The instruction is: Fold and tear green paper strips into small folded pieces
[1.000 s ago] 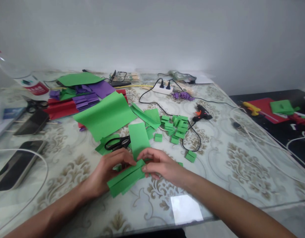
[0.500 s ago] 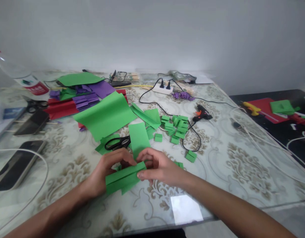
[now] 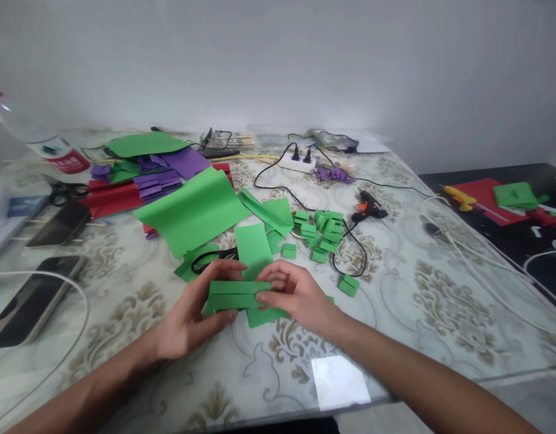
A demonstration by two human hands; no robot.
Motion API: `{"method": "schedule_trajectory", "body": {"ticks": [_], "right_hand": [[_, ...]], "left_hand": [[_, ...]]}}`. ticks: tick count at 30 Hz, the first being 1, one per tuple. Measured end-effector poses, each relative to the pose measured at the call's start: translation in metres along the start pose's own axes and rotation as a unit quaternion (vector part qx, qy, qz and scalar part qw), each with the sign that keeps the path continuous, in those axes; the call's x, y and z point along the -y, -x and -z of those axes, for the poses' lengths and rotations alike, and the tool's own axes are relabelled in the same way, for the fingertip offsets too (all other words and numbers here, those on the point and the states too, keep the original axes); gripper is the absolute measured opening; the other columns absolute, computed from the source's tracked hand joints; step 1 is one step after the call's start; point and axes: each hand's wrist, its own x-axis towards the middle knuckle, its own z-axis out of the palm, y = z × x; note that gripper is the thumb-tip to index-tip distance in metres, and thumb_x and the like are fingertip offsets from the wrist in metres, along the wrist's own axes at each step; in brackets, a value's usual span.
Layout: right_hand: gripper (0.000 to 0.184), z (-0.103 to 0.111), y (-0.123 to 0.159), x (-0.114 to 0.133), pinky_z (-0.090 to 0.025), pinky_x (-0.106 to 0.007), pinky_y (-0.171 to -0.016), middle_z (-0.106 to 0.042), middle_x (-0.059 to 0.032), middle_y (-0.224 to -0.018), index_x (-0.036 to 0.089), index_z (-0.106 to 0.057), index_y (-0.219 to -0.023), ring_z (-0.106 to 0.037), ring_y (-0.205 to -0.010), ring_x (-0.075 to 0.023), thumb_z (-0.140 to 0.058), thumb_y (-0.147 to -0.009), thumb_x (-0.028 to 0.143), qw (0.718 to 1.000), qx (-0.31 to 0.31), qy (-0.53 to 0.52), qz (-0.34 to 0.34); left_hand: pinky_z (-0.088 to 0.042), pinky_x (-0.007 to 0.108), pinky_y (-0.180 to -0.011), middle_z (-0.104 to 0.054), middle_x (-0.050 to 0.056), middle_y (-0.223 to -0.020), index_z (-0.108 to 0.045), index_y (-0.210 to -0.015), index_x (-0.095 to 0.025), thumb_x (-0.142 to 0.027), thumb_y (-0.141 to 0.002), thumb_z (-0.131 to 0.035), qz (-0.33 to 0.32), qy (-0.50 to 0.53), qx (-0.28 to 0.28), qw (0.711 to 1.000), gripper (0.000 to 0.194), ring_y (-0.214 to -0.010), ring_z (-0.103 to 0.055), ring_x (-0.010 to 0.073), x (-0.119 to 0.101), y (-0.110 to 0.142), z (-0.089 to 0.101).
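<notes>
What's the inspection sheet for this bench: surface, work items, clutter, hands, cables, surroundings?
Surface: floral-patterned table covering, crowded toward the back.
Work items: folded green paper strip in hand; small folded green pieces, mostly heaped.
Clutter: black hot glue gun, red-capped bottle, two smartphones.
Hands: left hand and right hand both hold the strip.
Cables: black cords, white power strip; white cable crosses the nearer phone.
Surroundings: plain wall behind; dark side table at right.

On the left of the bench (image 3: 395, 289), a phone (image 3: 29, 308) is crossed by a white cable (image 3: 87, 316). Black plugs (image 3: 295, 154) are seated in a white power strip (image 3: 296, 164).
</notes>
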Motion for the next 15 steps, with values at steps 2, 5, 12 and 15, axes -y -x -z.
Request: {"method": "schedule_trajectory", "body": {"ticks": [2,5,12,15], "right_hand": [[0.042,0.001,0.001,0.0,-0.054,-0.026,-0.069,-0.066,0.0039,-0.078,0.02,-0.07,-0.097,-0.064,-0.072,-0.0117,-0.097,-0.065,0.028,1.0,0.006,0.016,0.001],[0.045,0.001,0.003,0.0,-0.05,-0.027,-0.068,-0.068,0.0027,-0.076,0.02,-0.072,-0.103,-0.064,-0.07,-0.0129,-0.096,-0.066,0.028,0.999,0.021,0.031,-0.012],[0.035,-0.001,0.004,0.002,-0.038,-0.027,-0.058,-0.055,0.0053,-0.066,0.022,-0.075,-0.1,-0.05,-0.06,-0.0124,-0.09,-0.07,0.029,0.996,-0.005,0.083,0.016],[0.027,-0.002,0.005,0.004,-0.036,-0.027,-0.058,-0.05,0.0051,-0.067,0.023,-0.076,-0.098,-0.046,-0.062,-0.013,-0.086,-0.072,0.025,0.991,-0.025,0.119,0.051]], "left_hand": [[-0.054,0.036,-0.094,-0.066,0.01,-0.122,-0.053,-0.14,-0.024,-0.03,-0.093,-0.07,0.0,0.001,0.001,1.0,0.051,-0.114,-0.064,0.0283,0.0,0.0,0.0],[-0.055,0.033,-0.092,-0.067,0.008,-0.116,-0.059,-0.127,-0.023,-0.026,-0.094,-0.07,-0.012,-0.014,-0.01,1.0,0.035,-0.109,-0.065,0.0252,-0.004,-0.003,0.0],[-0.057,0.03,-0.082,-0.071,0.005,-0.1,-0.065,-0.111,-0.021,-0.02,-0.094,-0.068,-0.023,-0.044,-0.019,0.999,0.017,-0.093,-0.068,0.0211,-0.01,-0.005,0.0],[-0.057,0.029,-0.082,-0.072,0.004,-0.099,-0.067,-0.11,-0.022,-0.019,-0.093,-0.069,-0.036,-0.045,-0.019,0.998,0.017,-0.091,-0.069,0.0203,-0.007,-0.004,-0.001]]}}
